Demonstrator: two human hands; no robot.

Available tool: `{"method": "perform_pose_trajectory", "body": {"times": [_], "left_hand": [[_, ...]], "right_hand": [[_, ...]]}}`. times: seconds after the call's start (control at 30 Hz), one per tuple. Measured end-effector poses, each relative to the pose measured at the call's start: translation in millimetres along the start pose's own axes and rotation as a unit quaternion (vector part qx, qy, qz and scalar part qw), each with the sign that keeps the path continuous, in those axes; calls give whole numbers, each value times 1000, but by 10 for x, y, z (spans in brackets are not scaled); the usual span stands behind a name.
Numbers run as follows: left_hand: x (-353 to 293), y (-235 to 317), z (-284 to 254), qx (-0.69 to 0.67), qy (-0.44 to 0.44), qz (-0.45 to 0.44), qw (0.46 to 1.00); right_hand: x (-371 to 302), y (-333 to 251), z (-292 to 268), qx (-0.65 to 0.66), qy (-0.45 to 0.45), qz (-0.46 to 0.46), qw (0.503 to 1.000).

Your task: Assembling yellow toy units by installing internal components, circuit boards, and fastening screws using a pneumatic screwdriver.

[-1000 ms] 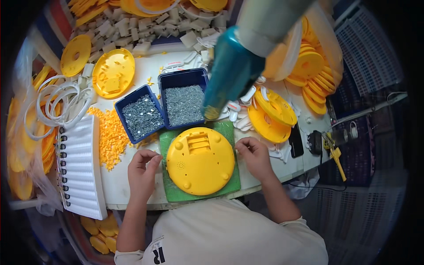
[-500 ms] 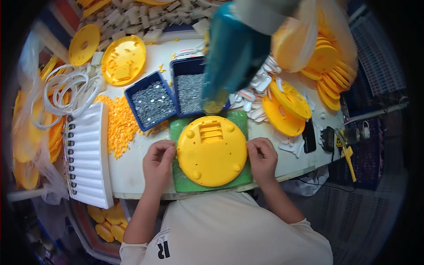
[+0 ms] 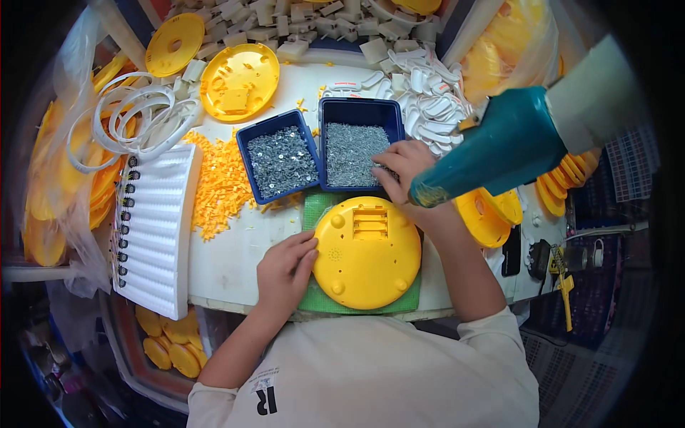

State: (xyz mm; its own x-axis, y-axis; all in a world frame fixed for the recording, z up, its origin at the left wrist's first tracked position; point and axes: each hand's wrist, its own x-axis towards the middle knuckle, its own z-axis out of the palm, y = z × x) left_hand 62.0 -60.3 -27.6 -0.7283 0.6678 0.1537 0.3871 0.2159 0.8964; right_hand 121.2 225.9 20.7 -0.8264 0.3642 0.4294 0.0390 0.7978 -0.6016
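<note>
A round yellow plastic housing lies on a green mat, its open battery compartment facing up at the far side. The thumb and fingertips of my left hand are closed on the housing's left rim. My right hand reaches over the near right corner of the right-hand blue bin, which holds small metal screws. Its fingers are curled together among the screws; whatever they pinch is too small to make out. A teal, grey-backed tool hangs in front of my right hand and wrist, partly covering them.
Another blue bin of metal pieces stands to the left, beside a pile of small orange parts. White rings and a ribbed white foam tray sit farther left. Yellow discs and white curved parts lie right.
My right hand has left the housing's right rim and moved forward to the screw bin. My left hand stays at the left rim. The teal tool now appears farther right; the view has shifted.
</note>
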Motion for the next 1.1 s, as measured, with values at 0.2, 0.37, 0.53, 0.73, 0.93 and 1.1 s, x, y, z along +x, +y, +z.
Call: {"method": "perform_pose_trajectory", "body": {"times": [0.2, 0.37, 0.53, 0.73, 0.93, 1.1], "left_hand": [[120, 147, -126, 130, 0, 133, 983], [916, 325, -30, 168, -10, 243, 955], [1647, 182, 218, 305, -12, 269, 913], [1693, 45, 252, 288, -31, 236, 927], [1757, 92, 272, 286, -36, 232, 929], [1803, -2, 296, 298, -15, 238, 924]], "right_hand": [[265, 55, 127, -153, -107, -89, 978], [202, 88, 113, -122, -69, -83, 987], [-137, 73, -89, -19, 31, 16, 999], [-919, -244, -635, 60, 78, 185, 978], [-1727, -484, -548, 111, 25, 223, 968], [-1993, -621, -320, 126, 11, 176, 976]]}}
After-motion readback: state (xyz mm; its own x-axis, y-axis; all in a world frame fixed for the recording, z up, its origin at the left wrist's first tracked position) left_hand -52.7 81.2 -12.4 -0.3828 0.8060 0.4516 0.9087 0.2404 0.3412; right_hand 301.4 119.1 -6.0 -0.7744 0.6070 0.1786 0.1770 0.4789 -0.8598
